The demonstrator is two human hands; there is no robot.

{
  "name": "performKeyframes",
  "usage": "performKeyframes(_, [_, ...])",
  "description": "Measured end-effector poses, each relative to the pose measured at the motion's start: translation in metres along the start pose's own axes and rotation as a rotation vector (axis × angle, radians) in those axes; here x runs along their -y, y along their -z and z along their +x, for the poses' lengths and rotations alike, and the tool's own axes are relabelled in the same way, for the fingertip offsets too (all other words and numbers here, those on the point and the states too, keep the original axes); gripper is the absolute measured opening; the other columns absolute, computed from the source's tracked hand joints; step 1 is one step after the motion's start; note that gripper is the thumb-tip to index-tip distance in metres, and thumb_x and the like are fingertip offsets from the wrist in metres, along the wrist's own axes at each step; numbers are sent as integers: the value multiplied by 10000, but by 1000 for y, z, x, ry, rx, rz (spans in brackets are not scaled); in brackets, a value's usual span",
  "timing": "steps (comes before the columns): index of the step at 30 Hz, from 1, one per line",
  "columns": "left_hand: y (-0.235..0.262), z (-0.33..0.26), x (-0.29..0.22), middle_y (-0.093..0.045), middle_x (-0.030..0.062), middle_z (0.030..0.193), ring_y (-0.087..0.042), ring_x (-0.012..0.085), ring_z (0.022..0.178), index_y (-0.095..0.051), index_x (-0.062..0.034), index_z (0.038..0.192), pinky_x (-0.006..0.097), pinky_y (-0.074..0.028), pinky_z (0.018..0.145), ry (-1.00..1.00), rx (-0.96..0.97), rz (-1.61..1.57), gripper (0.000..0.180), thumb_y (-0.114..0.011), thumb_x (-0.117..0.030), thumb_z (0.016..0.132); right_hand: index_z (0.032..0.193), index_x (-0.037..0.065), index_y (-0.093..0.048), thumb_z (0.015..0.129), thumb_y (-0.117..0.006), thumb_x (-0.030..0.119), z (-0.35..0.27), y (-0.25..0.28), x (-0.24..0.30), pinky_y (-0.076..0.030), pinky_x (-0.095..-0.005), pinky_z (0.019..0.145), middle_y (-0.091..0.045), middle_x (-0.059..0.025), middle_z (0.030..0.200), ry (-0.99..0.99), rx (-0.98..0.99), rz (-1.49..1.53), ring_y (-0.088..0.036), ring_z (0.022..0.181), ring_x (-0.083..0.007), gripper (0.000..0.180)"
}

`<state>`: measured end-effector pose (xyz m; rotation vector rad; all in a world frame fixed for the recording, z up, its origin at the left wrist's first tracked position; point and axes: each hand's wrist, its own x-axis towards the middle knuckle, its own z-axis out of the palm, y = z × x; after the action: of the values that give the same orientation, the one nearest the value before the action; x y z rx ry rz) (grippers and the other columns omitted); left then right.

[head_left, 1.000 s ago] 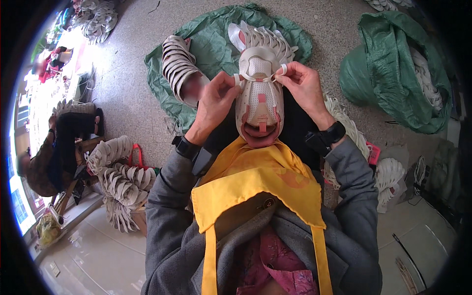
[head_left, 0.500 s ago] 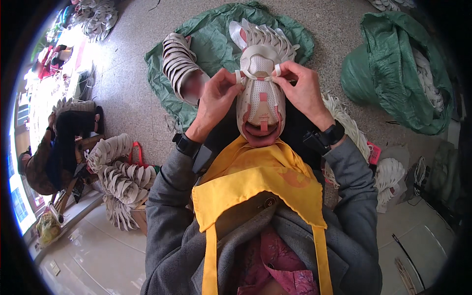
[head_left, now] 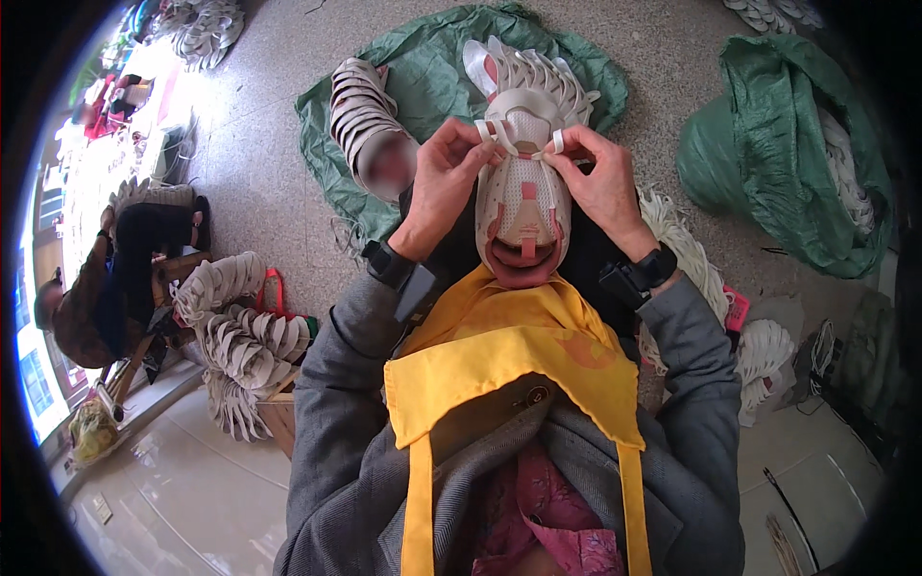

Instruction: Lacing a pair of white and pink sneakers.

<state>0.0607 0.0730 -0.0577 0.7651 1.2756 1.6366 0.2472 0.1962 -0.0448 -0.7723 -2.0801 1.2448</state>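
A white and pink shoe upper (head_left: 527,197) rests on my lap, its pink-lined collar towards me and its toe pointing away. A whitish shoelace (head_left: 511,146) crosses its front end. My left hand (head_left: 444,187) pinches the lace on the left side, thumb against forefinger. On the other side my right hand (head_left: 601,187) is closed in a pinch at the lace near the upper's edge. White bands wrap both forefingers. The exact lace ends between the fingertips are too small to make out.
Beyond my hands, a green sheet (head_left: 423,82) carries a curved stack of uppers (head_left: 360,110) and more pale uppers (head_left: 552,82). A green sack (head_left: 720,144) stands right, near a bundle of white laces (head_left: 687,250). Stacked uppers (head_left: 240,326) lie left, near a seated person (head_left: 106,288).
The view has shifted slightly, so the scene sits further right. My left hand has risen a little along the upper, and the lace bends differently between my hands. Both pinches stay closed.
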Motion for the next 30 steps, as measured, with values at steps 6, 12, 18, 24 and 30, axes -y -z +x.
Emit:
performKeyframes(6, [-2,1,1,-708,58,957,-665,105,870,-588,-3,945,254,-536,834,-12,-17,32,95,-676,-16,980,939,4,-674,861,-765,33,0,0,-1,-574,-305,733,-747,-79,858,-1,-6,-12,-747,793,-183,124])
performKeyframes(12, [0,2,8,-698,35,923,-671,108,851,-618,8,933,265,-541,791,-113,-54,251,99,-714,13,906,947,6,-674,862,-768,33,-1,-1,-4,-572,-302,726,-743,-76,854,4,-9,-20,-746,794,-177,129])
performKeyframes(18, [-14,1,-9,-692,75,895,-686,138,793,-615,11,904,292,-540,707,-332,-23,717,118,-716,24,845,955,8,-677,869,-771,36,-2,0,-5,-575,-297,725,-744,-72,856,6,-18,-20,-746,794,-170,131])
performKeyframes(24, [0,8,1,-683,96,807,-652,135,698,-619,8,879,311,-509,651,-126,-23,510,127,-737,-18,839,962,9,-686,869,-776,46,-2,-2,-4,-578,-292,729,-751,-72,857,-11,-33,18,-751,798,-167,135])
performKeyframes(30, [-3,4,5,-662,93,713,-633,130,655,-638,14,881,304,-505,630,-91,-106,680,188,-773,-111,843,962,10,-693,868,-778,57,-3,-2,-6,-579,-294,734,-757,-74,854,-43,-58,23,-755,798,-171,135])
